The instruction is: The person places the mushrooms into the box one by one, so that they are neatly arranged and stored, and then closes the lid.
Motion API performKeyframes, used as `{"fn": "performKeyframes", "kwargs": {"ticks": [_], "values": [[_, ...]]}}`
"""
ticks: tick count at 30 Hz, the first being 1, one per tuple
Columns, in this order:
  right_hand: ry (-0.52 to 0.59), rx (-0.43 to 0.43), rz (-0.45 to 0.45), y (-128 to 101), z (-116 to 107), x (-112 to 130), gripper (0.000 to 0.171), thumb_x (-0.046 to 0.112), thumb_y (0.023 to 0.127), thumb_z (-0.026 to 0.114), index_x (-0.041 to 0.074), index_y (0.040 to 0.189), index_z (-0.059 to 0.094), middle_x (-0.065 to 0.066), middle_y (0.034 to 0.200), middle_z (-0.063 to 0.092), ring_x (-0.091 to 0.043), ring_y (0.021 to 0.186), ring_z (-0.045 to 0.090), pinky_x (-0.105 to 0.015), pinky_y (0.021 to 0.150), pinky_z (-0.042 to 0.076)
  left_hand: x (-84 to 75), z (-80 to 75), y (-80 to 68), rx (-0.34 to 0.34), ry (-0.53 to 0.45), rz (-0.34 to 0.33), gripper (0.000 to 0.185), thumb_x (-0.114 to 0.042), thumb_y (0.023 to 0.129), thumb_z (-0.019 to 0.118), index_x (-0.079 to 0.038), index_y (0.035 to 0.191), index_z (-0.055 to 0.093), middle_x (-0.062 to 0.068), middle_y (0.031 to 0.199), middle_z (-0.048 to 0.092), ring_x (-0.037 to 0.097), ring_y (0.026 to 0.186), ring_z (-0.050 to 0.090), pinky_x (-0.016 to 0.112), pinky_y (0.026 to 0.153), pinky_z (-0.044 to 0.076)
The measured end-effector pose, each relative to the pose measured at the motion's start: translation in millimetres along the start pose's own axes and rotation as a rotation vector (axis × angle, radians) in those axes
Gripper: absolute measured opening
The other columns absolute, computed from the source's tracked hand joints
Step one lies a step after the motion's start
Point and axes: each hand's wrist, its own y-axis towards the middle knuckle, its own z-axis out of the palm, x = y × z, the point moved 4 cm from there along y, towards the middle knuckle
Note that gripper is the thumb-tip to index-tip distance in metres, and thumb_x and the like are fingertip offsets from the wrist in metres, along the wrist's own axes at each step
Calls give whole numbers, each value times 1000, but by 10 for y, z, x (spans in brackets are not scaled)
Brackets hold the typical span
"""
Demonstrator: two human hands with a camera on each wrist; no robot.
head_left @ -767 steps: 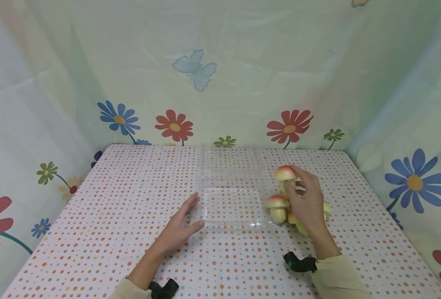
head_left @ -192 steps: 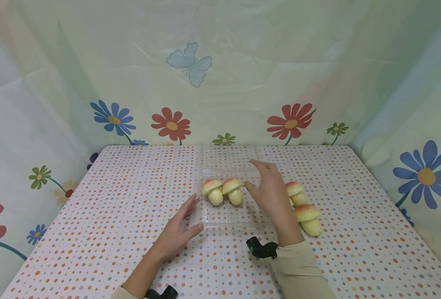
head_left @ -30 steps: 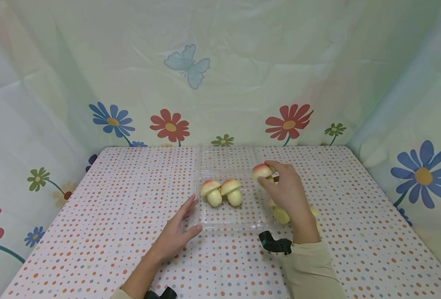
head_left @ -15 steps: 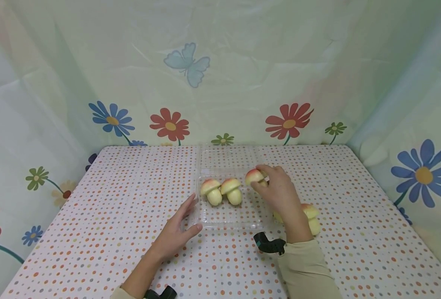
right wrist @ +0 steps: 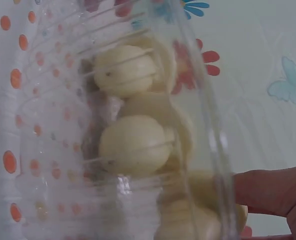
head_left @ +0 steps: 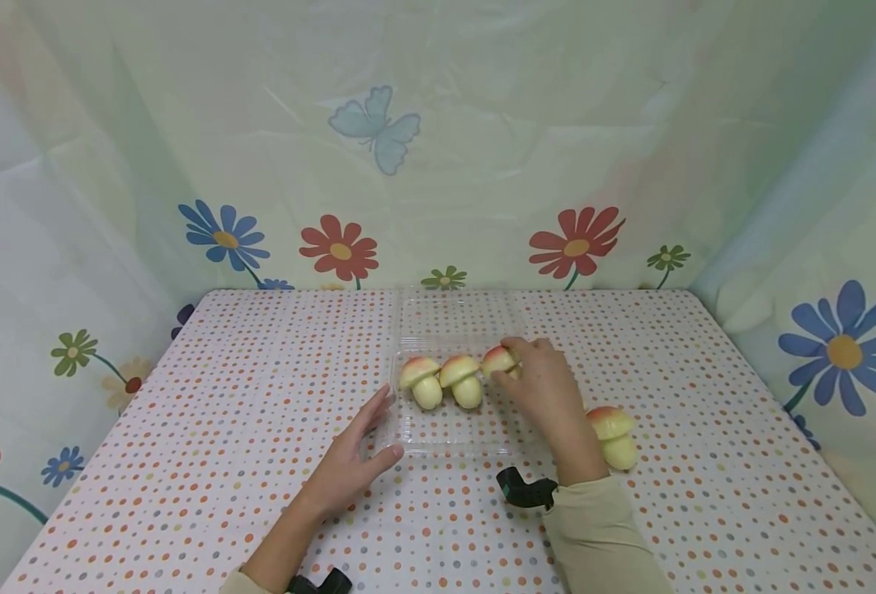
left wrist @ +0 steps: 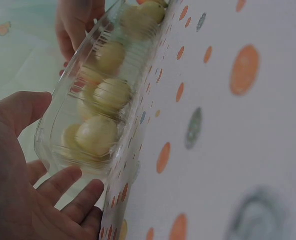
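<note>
- Left hand [head_left: 345, 466]: fingers extended and relaxed, gripping nothing; set against the left end of the container, apparently steadying it.
- Clamshell container [head_left: 438, 436], clear ribbed plastic: base on the dotted tablecloth [head_left: 260, 396], lid [head_left: 456, 310] folded back at the far side. Step in hand, as judged: filling the base with a row of toy mushrooms.
- First toy mushroom [head_left: 427, 391], in the base, left: cap blushed red over cream, stem bulbous, pale yellow, leaning nearward.
- Second toy mushroom [head_left: 468, 390], just beside it: like colouring, same lean.
- Third toy mushroom [head_left: 497, 360], right end of the base: red-topped cap; stem partly covered; whether it bears on the floor, cannot tell.
- Right hand [head_left: 545, 386]: thumb and forefinger pinching the third mushroom. Next move likely calls for lowering it level with its neighbours, then releasing.
- Fourth toy mushroom [head_left: 616, 441], on the cloth, right of the container: probably awaiting its turn.
</note>
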Motion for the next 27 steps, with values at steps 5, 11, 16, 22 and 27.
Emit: {"fn": "performKeyframes", "kwargs": {"ticks": [5, 11, 16, 22, 27], "values": [[-24, -22, 4, 10, 38, 14, 51, 21, 92, 72, 4, 139, 62, -31, 125, 64, -48, 106, 62, -53, 75, 53, -6, -8, -4, 6, 4, 18, 83, -26, 99, 69, -32, 166, 21, 3, 168, 35, 33, 155, 34, 64, 125, 22], [-79, -35, 17, 19, 91, 28, 51, 23, 93, 73, 4, 139, 62, -30, 129, 65, -53, 111, 59, -60, 83, 54, -2, -9, -2, 2, 10, 17, 83, -27, 99, 70, -31, 166, 21, 2, 168, 36, 33, 154, 35, 63, 125, 22], [-94, -26, 37, 20, 144, 43, 51, 25, 93, 72, 6, 140, 62, -27, 132, 64, -54, 119, 54, -68, 91, 49, 6, -4, -1, 2, -2, 11, 83, -27, 99, 70, -31, 166, 22, 0, 168, 36, 32, 155, 35, 64, 125, 21], [-107, -34, 56, 17, 207, 28, 52, 24, 93, 73, 7, 141, 62, -25, 134, 64, -53, 128, 50, -70, 102, 42, -3, -2, -2, 6, -8, 11, 83, -26, 98, 70, -30, 166, 22, 1, 168, 36, 32, 154, 35, 64, 125, 21], [-114, -30, 58, 13, 222, 16, 51, 22, 93, 72, 7, 141, 62, -26, 135, 63, -54, 130, 48, -72, 105, 39, -6, -5, -4, 5, -2, 15, 83, -26, 98, 70, -31, 166, 22, 1, 168, 36, 32, 154, 35, 64, 125, 22]]}}
